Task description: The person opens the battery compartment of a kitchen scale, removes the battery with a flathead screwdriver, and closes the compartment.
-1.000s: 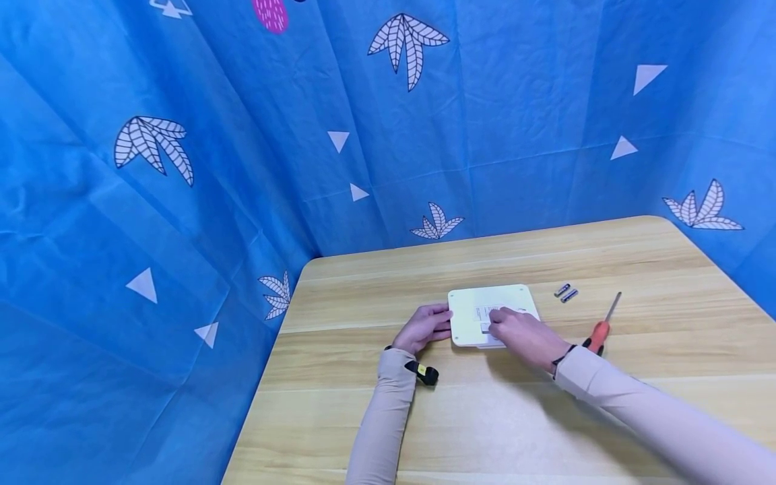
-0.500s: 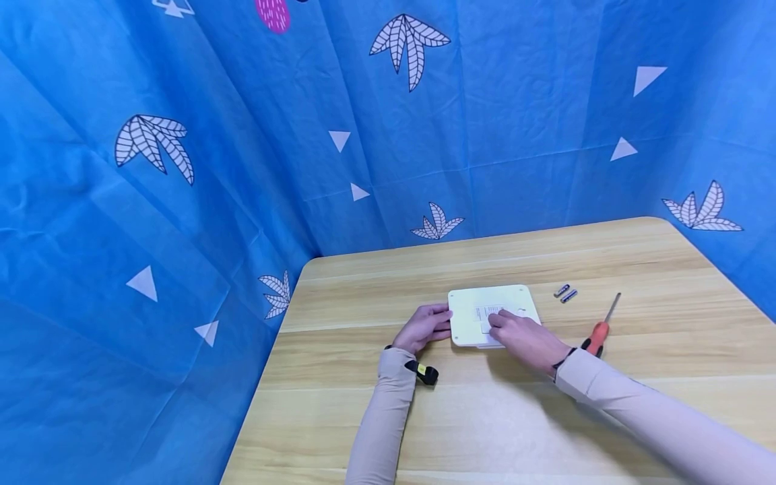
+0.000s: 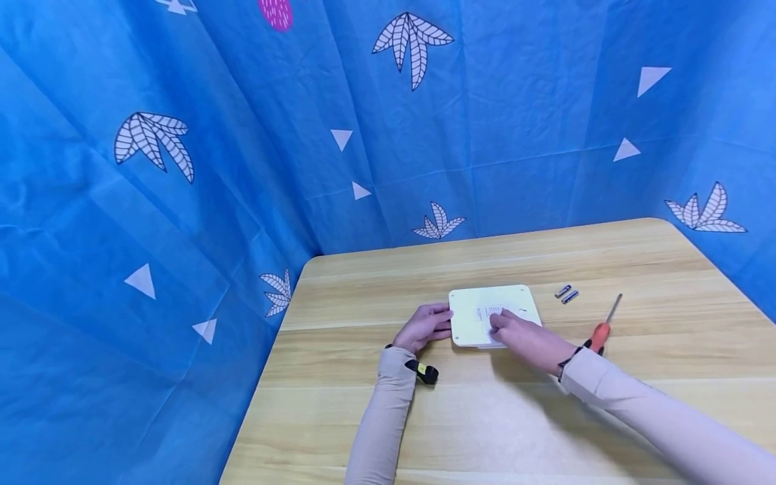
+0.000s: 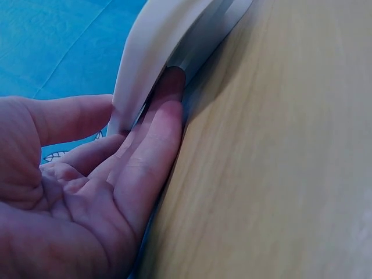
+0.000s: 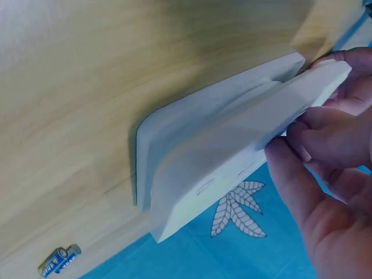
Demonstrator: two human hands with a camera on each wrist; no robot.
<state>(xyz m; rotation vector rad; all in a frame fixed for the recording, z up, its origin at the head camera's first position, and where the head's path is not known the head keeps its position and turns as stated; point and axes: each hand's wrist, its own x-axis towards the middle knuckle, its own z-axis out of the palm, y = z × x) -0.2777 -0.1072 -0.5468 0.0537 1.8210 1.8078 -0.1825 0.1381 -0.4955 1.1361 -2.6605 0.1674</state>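
A white, flat two-layered device (image 3: 467, 323), which looks like a kitchen scale, lies upside down on the table, its printed label facing up. My left hand (image 3: 424, 327) grips its left edge. In the left wrist view the thumb touches the rim and the fingers (image 4: 154, 139) reach underneath. My right hand (image 3: 530, 340) is over the label, fingers bent at a small battery cover (image 3: 487, 330). In the right wrist view, thumb and fingers (image 5: 290, 168) come together against the scale's underside (image 5: 192, 203); what lies between the fingertips is mostly hidden.
Two small batteries (image 3: 566, 294) lie on the table to the right of the scale. Beyond them is a screwdriver (image 3: 601, 331) with a red and black handle, partly behind the right wrist. A blue patterned curtain (image 3: 388, 135) hangs behind the wooden table (image 3: 364, 276).
The right hand's fingers have shifted slightly at the battery cover, whose dark edge has become fainter and looks flatter. The left hand and scale stay in place.
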